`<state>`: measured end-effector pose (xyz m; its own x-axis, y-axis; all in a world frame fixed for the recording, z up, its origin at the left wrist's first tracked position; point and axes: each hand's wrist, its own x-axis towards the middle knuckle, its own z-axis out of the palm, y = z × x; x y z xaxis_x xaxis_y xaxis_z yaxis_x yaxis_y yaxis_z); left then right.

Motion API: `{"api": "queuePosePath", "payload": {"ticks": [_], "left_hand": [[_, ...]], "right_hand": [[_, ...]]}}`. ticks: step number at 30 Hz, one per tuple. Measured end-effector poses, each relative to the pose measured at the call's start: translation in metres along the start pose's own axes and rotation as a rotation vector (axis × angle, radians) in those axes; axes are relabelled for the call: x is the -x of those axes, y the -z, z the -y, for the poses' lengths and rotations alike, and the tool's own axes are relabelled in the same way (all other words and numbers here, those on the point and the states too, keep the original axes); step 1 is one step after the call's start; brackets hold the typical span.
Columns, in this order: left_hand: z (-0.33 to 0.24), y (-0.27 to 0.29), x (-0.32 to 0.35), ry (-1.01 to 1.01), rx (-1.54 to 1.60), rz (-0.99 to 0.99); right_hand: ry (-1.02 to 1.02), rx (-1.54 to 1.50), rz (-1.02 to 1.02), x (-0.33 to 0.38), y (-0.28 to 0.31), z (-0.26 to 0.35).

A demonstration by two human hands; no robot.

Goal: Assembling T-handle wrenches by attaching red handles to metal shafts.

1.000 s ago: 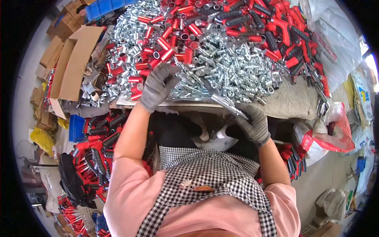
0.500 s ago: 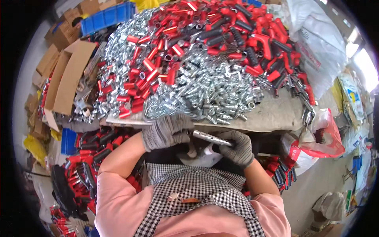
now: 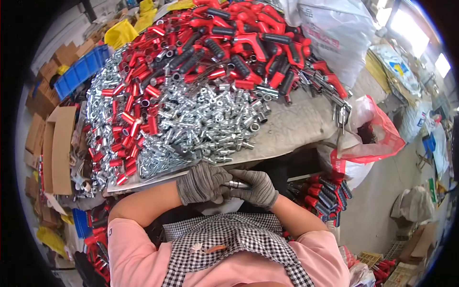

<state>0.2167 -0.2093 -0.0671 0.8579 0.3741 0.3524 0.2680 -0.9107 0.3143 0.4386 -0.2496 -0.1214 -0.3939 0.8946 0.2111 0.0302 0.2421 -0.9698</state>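
Both hands wear grey striped knit gloves and meet just in front of the table's near edge. My right hand is closed around a shiny metal tube, covering most of it. Curled around the tube's left end is my left hand; its fingertips are partly hidden. Just beyond the hands lies a heap of small silver metal fittings. Red sleeves are scattered along its left side. Behind it are piled red tool bodies with black grips.
A red-and-white plastic bag hangs at the table's right edge, and a big white sack stands behind it. At the left are an open cardboard box and a blue bin. Several red-and-black tools lie below the table at right.
My hands have come together; my right hand moved left with the metal tube, and my left hand now closes on its end. The view has turned to the right.
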Motion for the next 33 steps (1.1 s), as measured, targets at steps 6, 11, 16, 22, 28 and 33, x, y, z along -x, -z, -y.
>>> {"api": "queuePosePath", "payload": {"ticks": [6,11,16,22,28,33], "left_hand": [[0.020,0.033,-0.090,0.159,0.119,0.287],[0.088,-0.007,-0.196,0.265,-0.306,0.178],[0.170,-0.093,-0.284,0.460,-0.733,0.318],[0.191,-0.116,-0.307,1.149,-0.146,-0.055],[0.175,-0.094,-0.296,0.450,-0.585,0.301],[0.253,-0.120,-0.266,0.681,-0.696,0.256]], "right_hand": [[-0.096,-0.258,-0.148,0.012,0.043,-0.016],[-0.189,-0.277,-0.331,0.020,0.065,-0.008],[-0.221,-0.187,-0.356,0.028,0.068,-0.017],[-0.221,-0.125,-0.393,0.037,0.078,-0.019],[-0.214,-0.170,-0.384,0.041,0.070,-0.018],[-0.108,-0.113,-0.227,0.023,0.047,-0.006]]}}
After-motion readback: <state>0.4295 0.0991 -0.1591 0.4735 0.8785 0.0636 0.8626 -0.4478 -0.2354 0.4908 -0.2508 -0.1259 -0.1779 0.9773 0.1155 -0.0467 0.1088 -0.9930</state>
